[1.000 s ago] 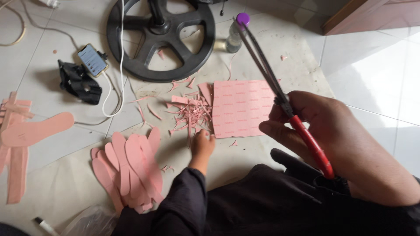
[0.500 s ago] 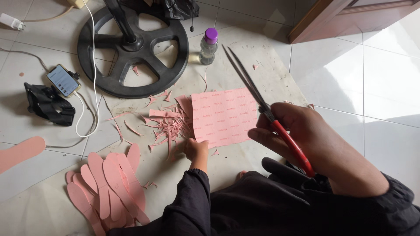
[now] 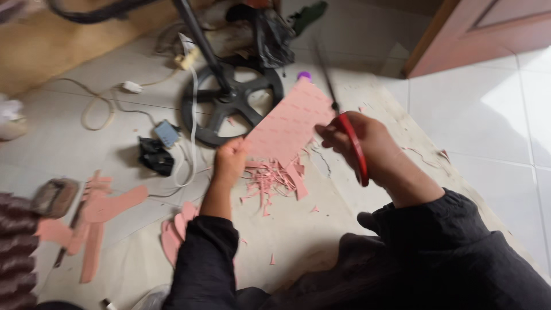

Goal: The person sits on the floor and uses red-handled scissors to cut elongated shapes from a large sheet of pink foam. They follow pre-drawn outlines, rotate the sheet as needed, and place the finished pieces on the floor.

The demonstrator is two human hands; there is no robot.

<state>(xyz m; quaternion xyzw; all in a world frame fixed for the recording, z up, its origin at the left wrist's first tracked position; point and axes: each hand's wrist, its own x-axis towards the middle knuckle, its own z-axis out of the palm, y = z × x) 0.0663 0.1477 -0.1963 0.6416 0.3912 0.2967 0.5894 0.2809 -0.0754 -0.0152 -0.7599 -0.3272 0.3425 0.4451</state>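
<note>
Since half a second ago the pink sheet [image 3: 290, 123] has come up off the floor, so it's now tilted in the air mid-frame instead of lying flat. Left hand [image 3: 231, 162] has its fingers pinched shut on the sheet's lower left corner, holding it up, probably to keep it steady for the blades. Right hand [image 3: 359, 140] is closed around the red handles of the scissors [image 3: 344, 117], whose blades point up toward the top of the frame, right along the sheet's right edge; it's too blurry to say if they're biting in. Below the sheet sits a pile of pink scraps [image 3: 275, 181]. Further out: cut pink shapes [image 3: 175, 235] at lower left, a black round stand base [image 3: 232, 100] above centre, and a phone [image 3: 167, 133] with cables at left.
</note>
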